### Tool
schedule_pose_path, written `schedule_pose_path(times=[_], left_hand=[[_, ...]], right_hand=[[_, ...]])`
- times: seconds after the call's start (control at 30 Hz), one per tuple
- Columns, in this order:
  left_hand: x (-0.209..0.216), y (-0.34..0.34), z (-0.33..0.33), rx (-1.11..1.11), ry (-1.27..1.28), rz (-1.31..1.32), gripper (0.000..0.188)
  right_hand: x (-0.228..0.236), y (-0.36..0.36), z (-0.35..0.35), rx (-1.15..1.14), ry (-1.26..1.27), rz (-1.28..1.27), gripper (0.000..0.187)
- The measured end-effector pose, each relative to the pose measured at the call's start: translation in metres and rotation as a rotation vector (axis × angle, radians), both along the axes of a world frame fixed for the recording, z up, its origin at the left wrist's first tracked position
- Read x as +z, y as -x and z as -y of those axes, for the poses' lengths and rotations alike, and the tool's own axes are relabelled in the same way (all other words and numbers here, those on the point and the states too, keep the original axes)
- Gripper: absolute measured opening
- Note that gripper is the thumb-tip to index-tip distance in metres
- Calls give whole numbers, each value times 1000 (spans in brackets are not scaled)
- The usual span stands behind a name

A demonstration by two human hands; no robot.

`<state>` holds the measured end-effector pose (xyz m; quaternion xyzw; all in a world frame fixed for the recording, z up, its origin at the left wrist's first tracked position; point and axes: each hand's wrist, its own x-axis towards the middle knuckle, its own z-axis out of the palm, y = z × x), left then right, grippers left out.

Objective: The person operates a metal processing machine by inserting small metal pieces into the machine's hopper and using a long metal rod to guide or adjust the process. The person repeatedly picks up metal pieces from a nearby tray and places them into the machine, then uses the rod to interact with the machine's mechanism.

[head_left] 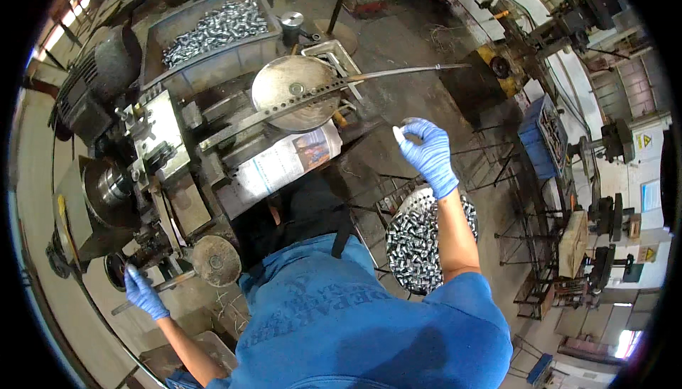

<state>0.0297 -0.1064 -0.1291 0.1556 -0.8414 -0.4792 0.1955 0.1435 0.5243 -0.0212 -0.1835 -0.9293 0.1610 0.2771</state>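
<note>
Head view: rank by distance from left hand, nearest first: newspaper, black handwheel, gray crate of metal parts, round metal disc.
1. Black handwheel: at the left hand's fingertips.
2. Round metal disc: to its right.
3. Newspaper: up and right.
4. Gray crate: farthest, near the top.

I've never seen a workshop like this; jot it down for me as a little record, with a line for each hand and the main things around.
Left hand: blue glove, beside a black wheel; contact unclear
Right hand: blue glove, raised, fingers bent; something pale at their tips, too small to identify
Crate: grey, holding many shiny metal parts
Basket: round, holding more metal parts, partly hidden by the right forearm
Bar: long, crossing over a round disc
Newspaper: just below the disc in view
</note>
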Motion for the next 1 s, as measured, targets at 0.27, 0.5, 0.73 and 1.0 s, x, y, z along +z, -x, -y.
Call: schedule_pose_path(times=[0.27,0.5,0.73,1.0], left_hand=[[12,-11,-6,33,-98,77,24],[-19,-66,55,454,-244,-207,26],[-125,-65,78,228,257,477,31],[-175,-40,85,-208,733,540,22]], right_hand=[[-32,61,-85,-5,-233,116,48],[-69,129,-142,-154,-387,666,60],[-102,122,-149,-146,-384,493,31],[-105,39,-87,-293,-273,510,34]])
